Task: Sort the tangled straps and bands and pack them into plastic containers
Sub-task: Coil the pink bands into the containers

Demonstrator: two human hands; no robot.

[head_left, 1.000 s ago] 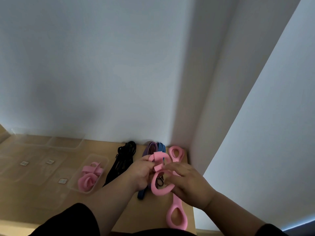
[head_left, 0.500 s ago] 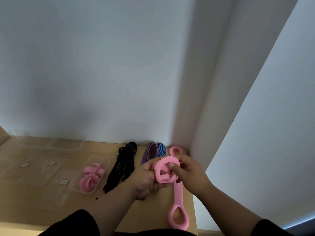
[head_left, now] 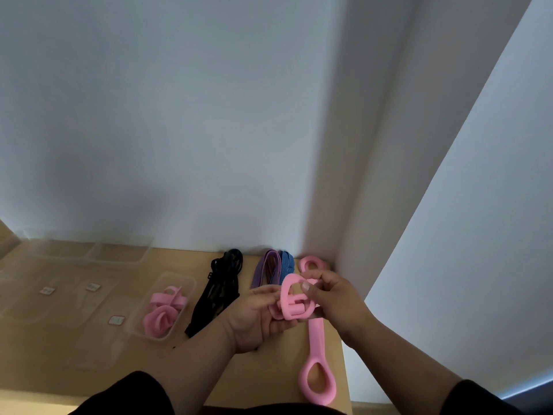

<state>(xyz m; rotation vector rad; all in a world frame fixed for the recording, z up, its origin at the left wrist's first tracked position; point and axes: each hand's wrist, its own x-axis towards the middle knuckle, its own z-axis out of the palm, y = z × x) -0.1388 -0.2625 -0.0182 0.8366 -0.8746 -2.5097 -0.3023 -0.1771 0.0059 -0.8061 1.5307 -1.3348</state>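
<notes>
Fingers (head_left: pixel 311 290) of both hands curl round a coiled pink band (head_left: pixel 294 301), hiding the coil's underside.

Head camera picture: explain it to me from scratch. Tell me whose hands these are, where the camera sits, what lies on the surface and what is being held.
There is no machine here. A person wears one wide-angle camera on the head, and it looks forward and down at their own two bare hands.

The left hand and right hand together hold a folded pink band, with the fingers curled round it.

On the wooden table lie a long pink strap with a loop at each end, a black strap bundle, and a purple band beside a blue striped band. To the left, a clear plastic container already holds coiled pink bands. Further left are more clear containers and lids.
</notes>
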